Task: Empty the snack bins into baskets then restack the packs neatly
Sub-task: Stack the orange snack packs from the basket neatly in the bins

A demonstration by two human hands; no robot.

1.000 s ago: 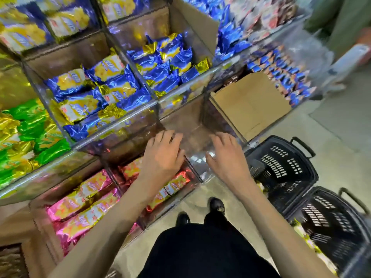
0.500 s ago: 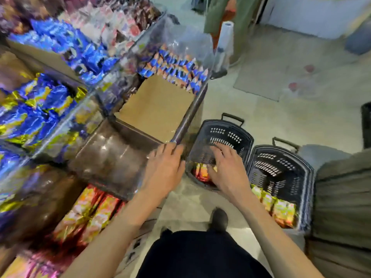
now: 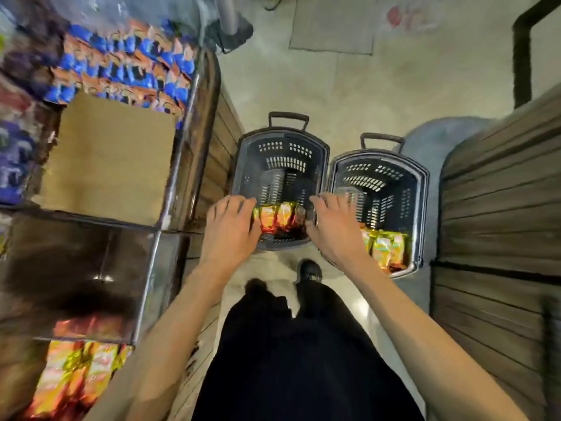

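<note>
Red-and-gold snack packs (image 3: 277, 218) sit at the near end of the left basket (image 3: 283, 134), mid-frame on the floor. The left hand (image 3: 232, 226) and right hand (image 3: 334, 229) flank them, fingers bent downward. A faint glassy edge shows by the right fingers, so I cannot tell what either grip holds. Just right, the second basket (image 3: 422, 183) holds yellow packs (image 3: 385, 247). Cardboard (image 3: 112, 159) and blue packs (image 3: 130, 65) fill the shelf at upper left.

Left hand (image 3: 230, 227) and right hand (image 3: 334, 229) outstretched — fingers seemingly curled
</note>
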